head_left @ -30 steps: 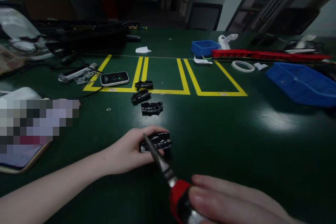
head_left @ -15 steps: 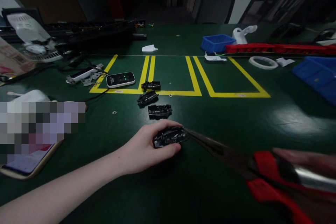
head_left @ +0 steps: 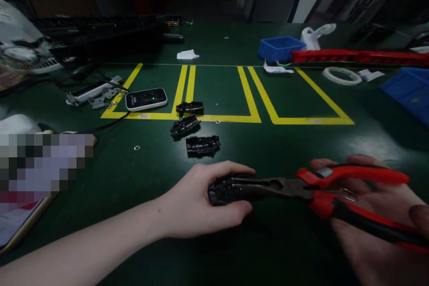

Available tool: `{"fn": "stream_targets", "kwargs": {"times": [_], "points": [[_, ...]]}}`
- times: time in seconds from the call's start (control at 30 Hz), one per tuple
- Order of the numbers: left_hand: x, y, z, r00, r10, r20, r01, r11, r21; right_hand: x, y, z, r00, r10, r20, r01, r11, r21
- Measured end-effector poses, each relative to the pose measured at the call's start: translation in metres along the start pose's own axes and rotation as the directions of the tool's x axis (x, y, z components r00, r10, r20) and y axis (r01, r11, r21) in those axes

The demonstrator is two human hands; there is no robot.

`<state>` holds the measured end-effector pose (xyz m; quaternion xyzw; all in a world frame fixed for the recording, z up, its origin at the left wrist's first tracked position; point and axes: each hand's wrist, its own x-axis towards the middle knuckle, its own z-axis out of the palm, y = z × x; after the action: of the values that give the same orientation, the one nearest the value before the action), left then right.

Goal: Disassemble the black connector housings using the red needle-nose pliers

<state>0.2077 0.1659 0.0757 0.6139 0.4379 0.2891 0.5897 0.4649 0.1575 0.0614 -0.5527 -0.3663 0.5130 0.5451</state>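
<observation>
My left hand (head_left: pixel 197 205) is closed around a black molded plastic housing (head_left: pixel 219 193), held low over the green tabletop (head_left: pixel 284 250) directly in front of me. The index finger runs along the far side of the housing and the thumb along the near side; the gap between them equals the width of the part. The fingertips extend past the part toward the tool.

My right hand (head_left: pixel 372 196) holds a pair of long-nose pliers (head_left: pixel 295 187) by the red-and-black handles. This grip is loose: the handles stand spread, the palm shows between them, and the fingers pass behind the upper handle. The nose points left and overlies the housing between my left thumb and index finger. The two jaws lie close together; I cannot tell whether the tips bite on the part.

Three similar housings lie beyond my left hand: the nearest (head_left: pixel 203 145) on bare tabletop, the middle one (head_left: pixel 185 126) and the farthest (head_left: pixel 190 107) at the yellow tape (head_left: pixel 250 98). A small metal ring (head_left: pixel 136 148) lies left of the nearest.
</observation>
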Motion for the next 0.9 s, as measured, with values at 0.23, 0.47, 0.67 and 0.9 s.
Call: {"fn": "stream_targets", "kwargs": {"times": [0.23,0.47,0.67,0.9], "points": [[0.001,-0.004,-0.001,1.0,-0.004,0.022,0.006,0.998,-0.06,0.005,0.001,0.003,0.984,0.15,-0.096,-0.152,0.988,-0.004],[0.0,-0.004,-0.001,0.999,-0.015,0.037,0.017,0.999,-0.047,0.009,-0.002,0.014,0.94,0.248,-0.234,-0.242,0.969,0.054],[-0.001,-0.003,-0.001,0.999,-0.013,0.052,0.016,0.998,-0.067,0.008,-0.002,0.022,0.917,0.318,-0.241,-0.306,0.948,0.089],[0.0,-0.007,-0.004,0.992,0.025,0.123,-0.016,0.997,-0.077,0.009,-0.005,0.023,0.947,0.303,-0.104,-0.292,0.95,0.114]]}}
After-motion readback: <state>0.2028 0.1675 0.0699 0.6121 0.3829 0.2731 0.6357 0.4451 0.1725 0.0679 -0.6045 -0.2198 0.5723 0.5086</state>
